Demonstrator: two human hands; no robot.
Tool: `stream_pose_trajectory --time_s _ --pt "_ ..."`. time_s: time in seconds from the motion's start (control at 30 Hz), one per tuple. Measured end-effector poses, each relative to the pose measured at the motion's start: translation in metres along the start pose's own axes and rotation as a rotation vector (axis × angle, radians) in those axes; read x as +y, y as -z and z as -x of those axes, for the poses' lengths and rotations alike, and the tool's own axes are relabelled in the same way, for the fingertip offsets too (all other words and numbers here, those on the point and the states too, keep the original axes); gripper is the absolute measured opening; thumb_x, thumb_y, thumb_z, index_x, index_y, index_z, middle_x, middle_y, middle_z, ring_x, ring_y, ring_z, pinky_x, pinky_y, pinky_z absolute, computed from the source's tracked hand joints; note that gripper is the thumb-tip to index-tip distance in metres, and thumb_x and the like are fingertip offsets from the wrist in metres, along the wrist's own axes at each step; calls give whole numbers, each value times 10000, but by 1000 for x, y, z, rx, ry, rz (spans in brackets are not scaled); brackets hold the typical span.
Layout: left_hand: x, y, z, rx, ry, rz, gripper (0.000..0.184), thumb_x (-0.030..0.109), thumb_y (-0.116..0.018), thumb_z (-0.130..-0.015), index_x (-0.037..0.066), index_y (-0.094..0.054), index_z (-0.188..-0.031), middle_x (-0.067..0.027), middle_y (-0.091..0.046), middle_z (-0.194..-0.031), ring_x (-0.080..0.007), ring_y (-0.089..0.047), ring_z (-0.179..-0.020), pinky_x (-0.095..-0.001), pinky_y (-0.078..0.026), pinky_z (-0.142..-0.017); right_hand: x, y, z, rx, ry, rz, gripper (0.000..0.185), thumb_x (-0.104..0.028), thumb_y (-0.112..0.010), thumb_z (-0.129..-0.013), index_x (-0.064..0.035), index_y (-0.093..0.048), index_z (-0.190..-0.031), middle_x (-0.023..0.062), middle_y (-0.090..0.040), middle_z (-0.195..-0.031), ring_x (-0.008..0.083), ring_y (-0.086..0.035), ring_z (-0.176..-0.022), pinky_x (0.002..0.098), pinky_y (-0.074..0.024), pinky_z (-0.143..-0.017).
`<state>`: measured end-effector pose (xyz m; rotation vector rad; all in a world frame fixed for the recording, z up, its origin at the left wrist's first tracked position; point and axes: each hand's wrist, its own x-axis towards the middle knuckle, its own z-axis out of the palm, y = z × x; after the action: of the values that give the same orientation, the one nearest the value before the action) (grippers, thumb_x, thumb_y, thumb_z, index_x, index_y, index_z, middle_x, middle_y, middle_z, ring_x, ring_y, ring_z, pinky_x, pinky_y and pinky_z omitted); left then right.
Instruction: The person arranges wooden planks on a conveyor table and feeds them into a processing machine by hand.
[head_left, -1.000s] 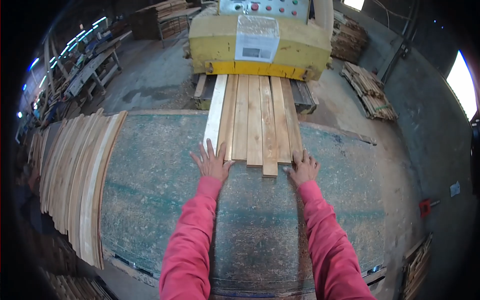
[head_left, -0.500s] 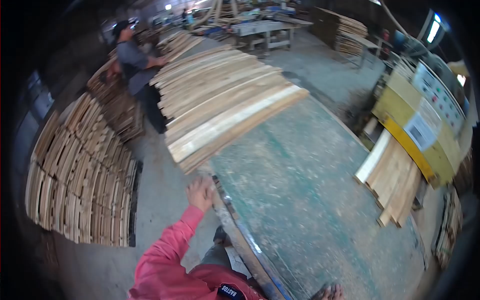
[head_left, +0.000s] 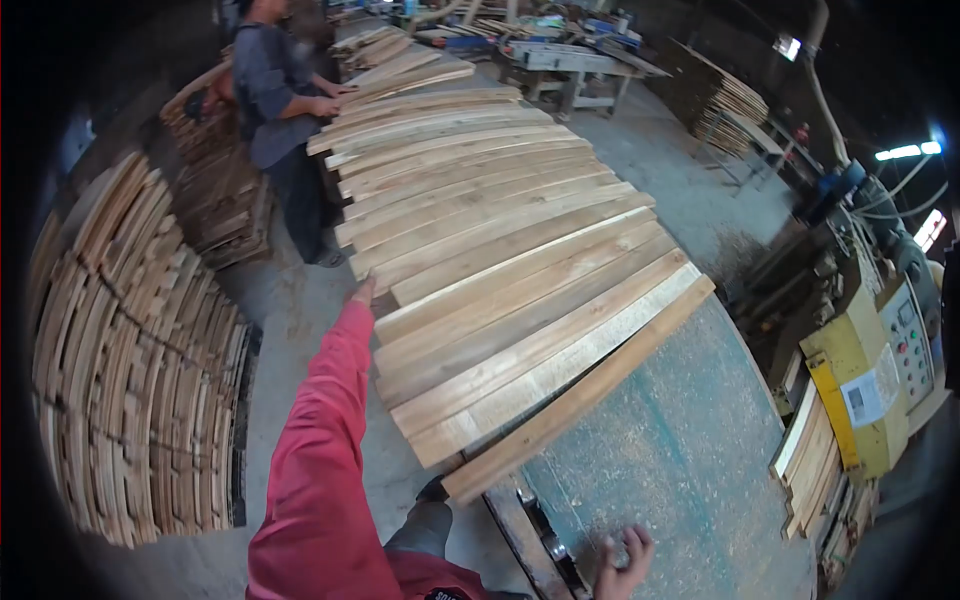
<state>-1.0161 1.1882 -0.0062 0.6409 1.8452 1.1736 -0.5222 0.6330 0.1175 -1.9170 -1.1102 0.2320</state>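
A row of wooden planks [head_left: 520, 235] lies side by side across the green, dusty tabletop [head_left: 690, 440]. My left hand [head_left: 366, 290], at the end of an outstretched red sleeve, is at the left ends of planks midway up the row. Its fingers are mostly hidden, so their grip cannot be made out. The nearest plank [head_left: 585, 390] lies slightly askew, with a dark gap between it and its neighbour. Over the near part of the tabletop is my right hand [head_left: 625, 565], its fingers loosely bent and apart, holding nothing.
On the left stands a tall stack of boards [head_left: 140, 370]. A co-worker [head_left: 280, 110] stands beyond it, hands at the row's far end. To the right, a yellow machine with a control panel [head_left: 905, 340] stands above more planks [head_left: 808, 460].
My left hand has gone from the table's edge forward to the plank ends. My right hand has lifted into fuller view. The planks appear closer, and the nearest one now lies apart at an angle.
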Motion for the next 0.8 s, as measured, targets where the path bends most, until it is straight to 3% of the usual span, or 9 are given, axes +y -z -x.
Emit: stream_pose_trajectory --time_s 0.07,0.13,0.27,0.3,0.37,0.43,0.53,0.63,0.8 --pt "5 -14 25 -104 36 148 603 580 -759 -866 75 -670 -1184 -95 -681 -900 -205 -593 -607 -333 -444 -524 -37 -45 -19 -39 75 20 424 -133 -785 -833 -49 -696 -1239 181 -611 -1230 313 -623 -1099 388 -554 -849" --pt "-2 -13 26 -88 58 136 421 544 -738 -906 128 -681 -943 -6 -610 -748 -137 -502 -541 -287 -359 -469 -77 -73 -32 -100 -154 51 528 -264 -798 -850 -53 -654 -1313 181 -590 -1127 343 -631 -1038 444 -538 -859" --pt "-62 0 52 -195 19 240 503 477 -667 -979 125 -551 -639 17 -485 -542 -117 -399 -466 -329 -302 -461 -88 -123 -49 -124 -325 183 682 -365 -785 -848 -10 -575 -1390 202 -555 -1048 367 -619 -987 453 -530 -819" --pt "-61 14 99 -241 -130 82 503 444 -681 -978 112 -537 -628 10 -497 -547 -112 -429 -481 -321 -312 -465 -85 -128 -53 -114 -353 192 724 -399 -783 -844 3 -556 -1401 210 -546 -1032 382 -613 -978 461 -524 -820" --pt "-88 37 154 -310 14 -130 422 425 -727 -941 48 -664 -764 2 -561 -622 -132 -505 -558 -326 -413 -536 -78 -128 -55 51 -335 425 768 -452 -773 -825 20 -554 -1390 228 -539 -1035 416 -590 -985 490 -506 -837" --pt "-131 61 158 -498 -204 -258 446 401 -750 -908 0 -711 -1100 -107 -672 -888 -233 -626 -795 -412 -506 -735 -71 -110 -58 134 -447 471 836 -508 -781 -776 36 -556 -1369 247 -524 -1050 448 -547 -994 515 -471 -864" --pt "-22 13 212 201 -852 -861 672 409 -750 -881 -9 -580 -1379 -222 -623 -1220 -378 -596 -1113 -529 -469 -931 -61 -85 -61 94 -472 539 832 -494 -779 -766 36 -554 -1368 251 -526 -1080 430 -531 -1026 508 -448 -902" --pt "38 -80 183 -169 -1012 -825 765 468 -696 -900 3 -474 -1465 -258 -522 -1380 -458 -516 -1233 -599 -427 -984 -58 -85 -63 126 -453 634 847 -555 -757 -759 8 -573 -1365 249 -520 -1108 424 -478 -1089 510 -398 -986" --pt "58 -240 198 -174 -915 -1209 726 553 -626 -919 25 -533 -1409 -180 -576 -1312 -386 -546 -1216 -582 -433 -995 -48 -101 -63 264 -551 414 803 -473 -741 -749 3 -497 -1349 258 -489 -1119 423 -476 -1076 525 -406 -953"
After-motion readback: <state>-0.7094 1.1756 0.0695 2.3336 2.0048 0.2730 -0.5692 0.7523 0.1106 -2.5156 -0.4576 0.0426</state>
